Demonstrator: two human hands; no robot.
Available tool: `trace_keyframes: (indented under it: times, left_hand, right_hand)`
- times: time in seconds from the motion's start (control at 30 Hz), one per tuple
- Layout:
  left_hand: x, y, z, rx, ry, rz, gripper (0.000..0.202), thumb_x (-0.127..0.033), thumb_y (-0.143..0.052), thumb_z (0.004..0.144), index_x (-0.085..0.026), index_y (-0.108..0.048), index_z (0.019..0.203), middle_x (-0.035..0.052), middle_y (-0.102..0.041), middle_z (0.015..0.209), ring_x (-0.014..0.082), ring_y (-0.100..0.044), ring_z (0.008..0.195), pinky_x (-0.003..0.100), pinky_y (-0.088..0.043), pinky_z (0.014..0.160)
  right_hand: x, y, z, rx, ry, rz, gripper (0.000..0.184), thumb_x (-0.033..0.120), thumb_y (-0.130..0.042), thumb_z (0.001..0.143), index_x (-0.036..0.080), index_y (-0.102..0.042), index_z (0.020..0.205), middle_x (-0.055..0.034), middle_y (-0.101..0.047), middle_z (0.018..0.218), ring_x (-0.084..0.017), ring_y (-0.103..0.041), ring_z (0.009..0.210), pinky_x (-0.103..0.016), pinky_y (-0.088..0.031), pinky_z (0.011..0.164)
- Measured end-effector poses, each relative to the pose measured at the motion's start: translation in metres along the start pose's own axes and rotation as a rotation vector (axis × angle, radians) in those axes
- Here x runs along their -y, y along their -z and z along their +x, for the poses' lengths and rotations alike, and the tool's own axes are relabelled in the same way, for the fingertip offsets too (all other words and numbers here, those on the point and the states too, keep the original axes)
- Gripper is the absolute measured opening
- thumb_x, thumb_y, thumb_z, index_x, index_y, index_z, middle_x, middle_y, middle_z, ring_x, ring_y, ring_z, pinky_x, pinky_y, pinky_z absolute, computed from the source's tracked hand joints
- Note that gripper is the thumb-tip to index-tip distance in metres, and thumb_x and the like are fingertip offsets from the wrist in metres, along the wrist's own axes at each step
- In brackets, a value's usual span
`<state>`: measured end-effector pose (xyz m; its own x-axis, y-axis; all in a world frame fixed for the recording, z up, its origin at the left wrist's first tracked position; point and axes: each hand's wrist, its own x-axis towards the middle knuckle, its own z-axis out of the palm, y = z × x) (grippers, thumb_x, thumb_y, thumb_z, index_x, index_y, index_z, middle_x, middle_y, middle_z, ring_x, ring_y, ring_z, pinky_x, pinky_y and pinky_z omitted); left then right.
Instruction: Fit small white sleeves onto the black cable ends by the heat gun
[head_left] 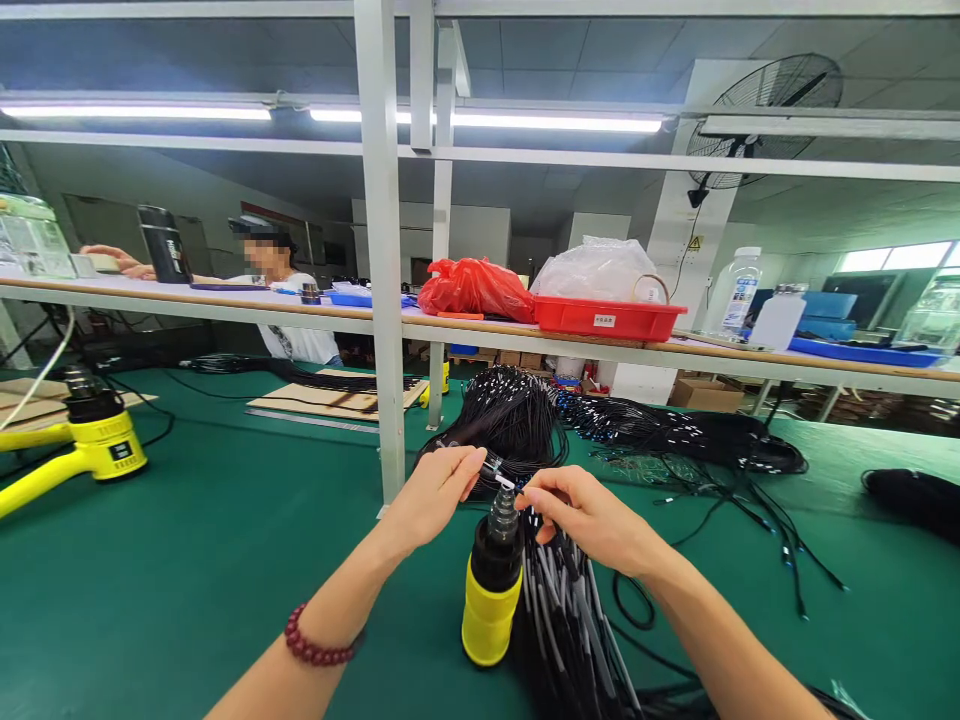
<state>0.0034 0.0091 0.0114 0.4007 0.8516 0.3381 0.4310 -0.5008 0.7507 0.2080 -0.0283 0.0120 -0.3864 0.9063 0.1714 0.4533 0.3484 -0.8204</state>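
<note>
A yellow and black heat gun (492, 600) stands upright on the green table, its ribbed metal nozzle pointing up. Just over the nozzle, a thin cable with a short white sleeve (505, 483) spans the gap between my two hands. My left hand (442, 488) is closed in a pinch on the cable at the left. On the other side, my right hand (577, 510) pinches the cable with thumb and forefinger. The held cable ends are small and partly hidden by my fingers. A bundle of black cables with grey sleeves (574, 610) lies right beside the heat gun.
A white post (386, 250) rises ahead and carries a shelf (465, 330). On it are a red bag (476, 288), a red tray (611, 318) and bottles. A second heat gun (112, 440) stands left. Black cable piles (517, 410) lie behind. Across the shelf sits a person (300, 285).
</note>
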Motion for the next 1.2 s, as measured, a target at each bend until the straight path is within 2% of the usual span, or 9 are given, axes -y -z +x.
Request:
trace_keyframes:
  times: [0.1, 0.2, 0.3, 0.5, 0.6, 0.87, 1.07, 1.2]
  left_hand:
    - [-0.001, 0.0, -0.001, 0.0, -0.013, -0.023, 0.045, -0.048, -0.033, 0.094, -0.02, -0.041, 0.06, -0.0034, -0.042, 0.06, 0.0127, -0.037, 0.059, 0.026, -0.028, 0.058]
    - [-0.001, 0.0, -0.002, 0.002, -0.016, -0.025, 0.04, -0.044, -0.036, 0.093, -0.019, -0.045, 0.063, -0.0023, -0.048, 0.065, 0.0136, -0.043, 0.065, 0.026, -0.032, 0.062]
    - [-0.001, 0.0, -0.002, -0.011, 0.002, -0.03, 0.035, -0.044, -0.04, 0.092, -0.019, -0.048, 0.067, -0.0014, -0.052, 0.068, 0.0143, -0.046, 0.068, 0.026, -0.033, 0.063]
    - [0.001, 0.0, -0.002, -0.045, 0.044, -0.024, 0.031, -0.045, -0.043, 0.089, -0.02, -0.05, 0.073, -0.0021, -0.051, 0.067, 0.014, -0.045, 0.065, 0.025, -0.033, 0.058]
    - [0.003, -0.001, -0.001, -0.051, 0.053, -0.066, 0.029, -0.045, -0.047, 0.088, -0.019, -0.053, 0.075, -0.002, -0.052, 0.067, 0.0138, -0.046, 0.064, 0.025, -0.034, 0.058]
    - [0.009, -0.002, 0.0, -0.061, 0.038, -0.224, 0.022, -0.037, -0.06, 0.081, -0.016, -0.066, 0.083, 0.0022, -0.063, 0.078, 0.0154, -0.054, 0.074, 0.027, -0.041, 0.068]
    - [0.005, -0.002, 0.0, -0.066, 0.004, -0.18, 0.017, -0.032, -0.061, 0.079, -0.016, -0.066, 0.082, 0.0017, -0.063, 0.078, 0.014, -0.05, 0.071, 0.026, -0.038, 0.065]
    - [0.002, -0.001, -0.003, -0.047, -0.012, -0.03, 0.031, -0.041, -0.049, 0.088, -0.018, -0.056, 0.07, -0.0004, -0.057, 0.067, 0.0136, -0.048, 0.064, 0.025, -0.035, 0.059]
  right_hand:
    - [0.0, 0.003, -0.002, 0.024, -0.004, -0.031, 0.028, 0.032, -0.045, 0.092, 0.016, -0.065, 0.082, 0.002, -0.058, 0.065, -0.011, -0.059, 0.053, -0.021, -0.035, 0.048]
    - [-0.003, 0.002, 0.0, -0.11, 0.045, -0.154, 0.024, 0.029, -0.051, 0.089, 0.016, -0.064, 0.074, 0.002, -0.059, 0.065, -0.01, -0.052, 0.05, -0.022, -0.036, 0.051]
    - [-0.006, -0.003, 0.003, -0.258, 0.084, -0.24, 0.018, 0.024, -0.056, 0.085, 0.016, -0.065, 0.071, -0.0003, -0.063, 0.07, -0.013, -0.055, 0.062, -0.024, -0.037, 0.056]
    - [-0.007, -0.01, 0.008, -0.366, 0.103, -0.285, 0.012, 0.016, -0.06, 0.08, 0.017, -0.066, 0.07, -0.0013, -0.064, 0.072, -0.015, -0.057, 0.066, -0.025, -0.039, 0.059]
    - [-0.007, -0.011, 0.01, -0.385, 0.107, -0.3, 0.013, 0.013, -0.061, 0.079, 0.018, -0.065, 0.068, -0.001, -0.063, 0.07, -0.014, -0.057, 0.065, -0.025, -0.039, 0.059]
    - [-0.01, -0.008, 0.009, -0.39, 0.094, -0.306, 0.012, 0.014, -0.061, 0.079, 0.018, -0.064, 0.069, -0.0005, -0.061, 0.071, -0.014, -0.057, 0.065, -0.025, -0.039, 0.058]
    - [-0.011, -0.006, 0.007, -0.41, 0.111, -0.341, 0.011, 0.015, -0.061, 0.079, 0.018, -0.063, 0.069, -0.0005, -0.06, 0.071, -0.014, -0.056, 0.065, -0.025, -0.039, 0.059]
    - [-0.008, -0.002, 0.005, -0.305, 0.107, -0.36, 0.019, 0.021, -0.056, 0.086, 0.018, -0.066, 0.07, -0.0002, -0.063, 0.068, -0.014, -0.053, 0.062, -0.026, -0.035, 0.058]
